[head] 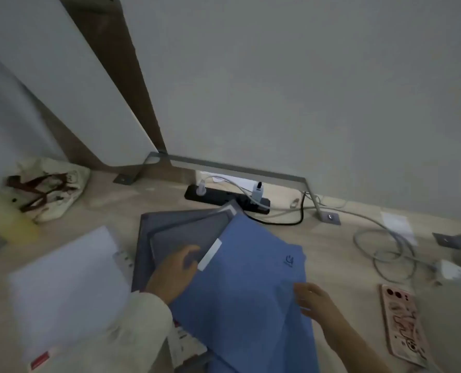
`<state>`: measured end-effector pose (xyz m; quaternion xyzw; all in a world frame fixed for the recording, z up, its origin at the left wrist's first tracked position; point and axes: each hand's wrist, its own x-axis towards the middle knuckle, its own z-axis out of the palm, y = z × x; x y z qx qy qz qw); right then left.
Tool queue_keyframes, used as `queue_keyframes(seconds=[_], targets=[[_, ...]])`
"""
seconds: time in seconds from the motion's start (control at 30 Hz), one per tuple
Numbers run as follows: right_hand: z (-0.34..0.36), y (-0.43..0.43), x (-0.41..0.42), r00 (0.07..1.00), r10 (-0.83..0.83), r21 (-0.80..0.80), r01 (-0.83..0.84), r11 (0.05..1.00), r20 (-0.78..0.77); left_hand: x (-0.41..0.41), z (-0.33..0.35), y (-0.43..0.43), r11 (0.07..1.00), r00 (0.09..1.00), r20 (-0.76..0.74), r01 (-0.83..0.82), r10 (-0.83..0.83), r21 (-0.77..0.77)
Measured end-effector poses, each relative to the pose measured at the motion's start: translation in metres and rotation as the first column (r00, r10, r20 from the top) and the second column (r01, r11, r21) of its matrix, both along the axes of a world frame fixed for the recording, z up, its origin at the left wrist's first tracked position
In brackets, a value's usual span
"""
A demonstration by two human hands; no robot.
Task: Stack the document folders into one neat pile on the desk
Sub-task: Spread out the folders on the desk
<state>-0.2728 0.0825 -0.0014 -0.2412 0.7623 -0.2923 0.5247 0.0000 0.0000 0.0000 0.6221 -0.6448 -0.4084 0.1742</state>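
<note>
A blue folder (245,286) with a white label strip and a dark logo lies tilted on top of grey folders (178,227) fanned out on the wooden desk (340,251). My left hand (174,270) rests at the blue folder's left edge, fingers on the grey folder beside it. My right hand (314,298) touches the blue folder's right edge, fingers curled at the border. A white translucent folder (67,284) with punched holes and a red tag lies apart on the left. The view is blurred.
A black power strip (224,196) with white plugs and cables (385,249) lies behind the folders by the grey partition. A cloth bag (54,187) sits far left, a pink phone (403,321) lies on the right, and white papers are at the right edge.
</note>
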Motion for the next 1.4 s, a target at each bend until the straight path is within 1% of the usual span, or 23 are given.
queue_keyframes(seconds=[0.07,0.13,0.17,0.23,0.27,0.33,0.43,0.47,0.53,0.6,0.67,0.8,0.9,0.93,0.97,1.0,1.07,1.1,1.13,1.2,1.23,1.33,1.4], targets=[[-0.016,0.008,-0.002,0.999,-0.035,0.035,0.036,0.999,-0.034,0.001,-0.018,0.006,0.994,0.999,0.029,-0.019,0.016,0.111],[-0.041,0.018,-0.01,0.99,-0.071,0.119,0.086,0.989,-0.125,0.001,-0.035,0.015,0.981,0.995,0.102,-0.013,-0.007,0.191],[-0.051,0.022,-0.011,0.982,-0.096,0.153,0.121,0.981,-0.163,-0.001,-0.043,0.018,0.979,0.991,0.135,-0.012,-0.016,0.205],[-0.064,0.027,-0.013,0.968,-0.08,0.229,0.136,0.964,-0.239,-0.009,-0.052,0.022,0.983,0.986,0.168,-0.024,-0.008,0.185],[-0.066,0.027,-0.016,0.967,-0.062,0.252,0.126,0.96,-0.248,-0.014,-0.053,0.024,0.985,0.984,0.178,-0.037,0.006,0.171],[-0.071,0.026,-0.019,0.978,-0.115,0.216,0.151,0.965,-0.173,-0.023,-0.059,0.03,0.982,0.977,0.214,-0.066,0.027,0.175],[-0.109,0.025,-0.039,0.985,-0.152,0.221,0.166,0.961,-0.082,-0.036,-0.065,0.043,0.969,0.971,0.238,-0.08,0.022,0.235],[-0.107,0.023,-0.041,0.986,-0.153,0.217,0.163,0.962,-0.061,-0.041,-0.067,0.049,0.964,0.974,0.227,-0.081,0.023,0.252],[-0.08,0.021,-0.034,0.979,-0.202,0.2,0.201,0.959,-0.015,-0.051,-0.07,0.062,0.958,0.985,0.172,-0.079,0.032,0.276],[-0.063,0.019,-0.033,0.982,-0.187,0.189,0.181,0.965,0.015,-0.059,-0.071,0.073,0.955,0.989,0.139,-0.083,0.045,0.284],[-0.06,0.019,-0.034,0.981,-0.183,0.169,0.17,0.971,0.062,-0.063,-0.072,0.079,0.957,0.988,0.141,-0.101,0.064,0.274],[-0.06,0.019,-0.034,0.987,-0.137,0.05,0.133,0.99,0.08,-0.058,-0.072,0.086,0.94,0.992,0.023,-0.124,0.123,0.318],[-0.061,0.024,-0.034,0.985,-0.095,-0.024,0.1,0.995,0.141,-0.043,-0.072,0.092,0.948,0.994,0.042,-0.11,0.102,0.299],[-0.061,0.026,-0.034,0.985,-0.082,-0.04,0.089,0.995,0.151,-0.039,-0.074,0.093,0.961,0.994,0.09,-0.089,0.068,0.261],[-0.061,0.027,-0.034,0.983,-0.085,-0.063,0.097,0.993,0.165,-0.035,-0.077,0.096,0.987,0.979,0.205,-0.029,-0.005,0.161],[-0.061,0.029,-0.035,0.983,-0.083,-0.084,0.098,0.992,0.162,-0.03,-0.085,0.098,0.999,0.933,0.357,0.038,-0.043,0.022],[-0.06,0.031,-0.035,0.985,-0.09,-0.121,0.108,0.987,0.144,-0.023,-0.095,0.099,0.992,0.87,0.485,0.119,-0.085,-0.038],[-0.059,0.032,-0.036,0.987,-0.098,-0.136,0.116,0.984,0.129,-0.02,-0.1,0.101,0.984,0.84,0.529,0.173,-0.121,-0.049],[-0.058,0.033,-0.038,0.989,-0.099,-0.157,0.116,0.981,0.112,-0.015,-0.112,0.103,0.971,0.797,0.576,0.24,-0.183,-0.024],[-0.055,0.036,-0.046,0.993,-0.097,-0.193,0.108,0.975,0.066,-0.007,-0.118,0.106,0.936,0.749,0.581,0.346,-0.316,0.063],[-0.05,0.037,-0.052,0.994,-0.106,-0.21,0.111,0.971,0.031,-0.004,-0.118,0.106,0.924,0.736,0.585,0.376,-0.34,0.063],[-0.037,0.045,-0.076,0.987,-0.146,-0.255,0.124,0.959,-0.071,0.003,-0.119,0.106,0.9,0.693,0.647,0.436,-0.319,-0.024],[-0.028,0.053,-0.093,0.978,-0.176,-0.247,0.145,0.958,-0.108,0.015,-0.12,0.103,0.888,0.673,0.676,0.456,-0.3,-0.06]])
